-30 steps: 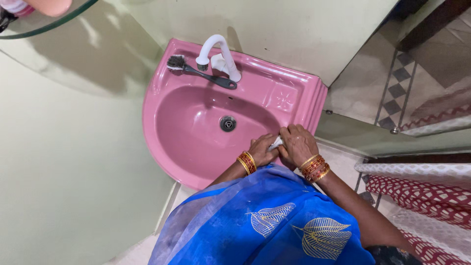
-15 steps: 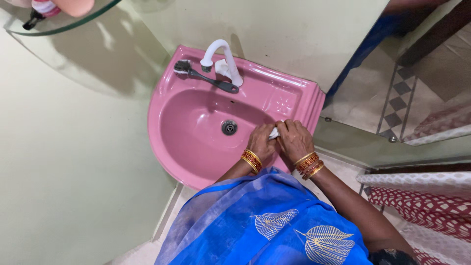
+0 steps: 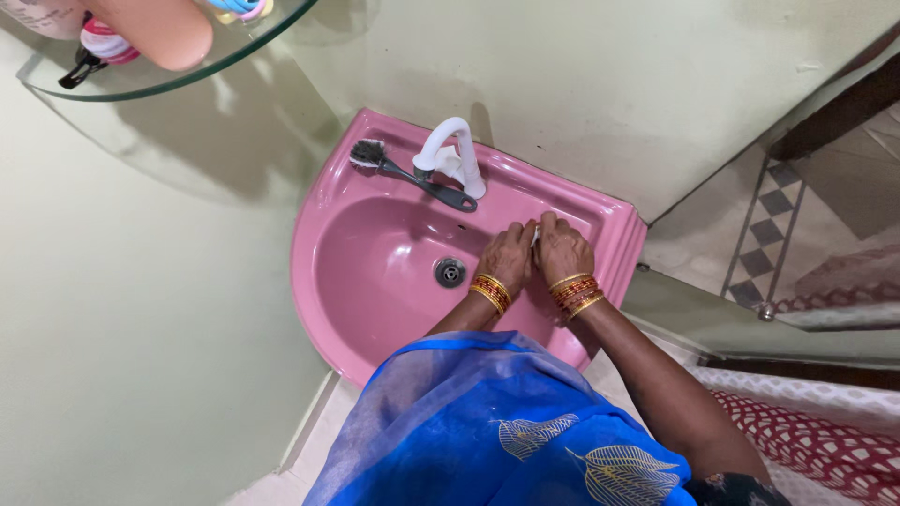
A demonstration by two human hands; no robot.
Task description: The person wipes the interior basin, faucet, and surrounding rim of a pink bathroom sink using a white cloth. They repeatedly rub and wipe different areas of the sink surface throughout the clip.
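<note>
Draping across the bottom of the view, a blue garment [image 3: 487, 431] with gold leaf prints covers the person's front, and both forearms reach up out of it over the pink basin [image 3: 366, 272]. Each wrist carries a stack of gold and red bangles [image 3: 490, 291]. The left hand [image 3: 507, 257] and the right hand [image 3: 561, 249] sit side by side with knuckles up, fingers curled and pressed toward each other, and between them they pinch a small white object [image 3: 534, 239], of which only a sliver shows; what kind of thing it is cannot be told. The hands hover over the right part of the bowl, close to the basin's right ledge, and whether they touch the porcelain cannot be told. Just left of the left wrist lies the round metal drain [image 3: 450, 272] at the bottom of the bowl. Farther back, on the rear ledge, a dark-handled brush [image 3: 412, 176] lies slantwise with its bristled head to the left, its handle passing in front of a white curved tap [image 3: 452, 155]. Behind the basin rises a pale green wall [image 3: 581, 84]. At the top left a glass shelf [image 3: 234, 52] juts out, carrying a peach-coloured bottle [image 3: 159, 28] and a few smaller items. Off to the right, patterned floor tiles [image 3: 759, 253] show beyond a glass panel edge.
</note>
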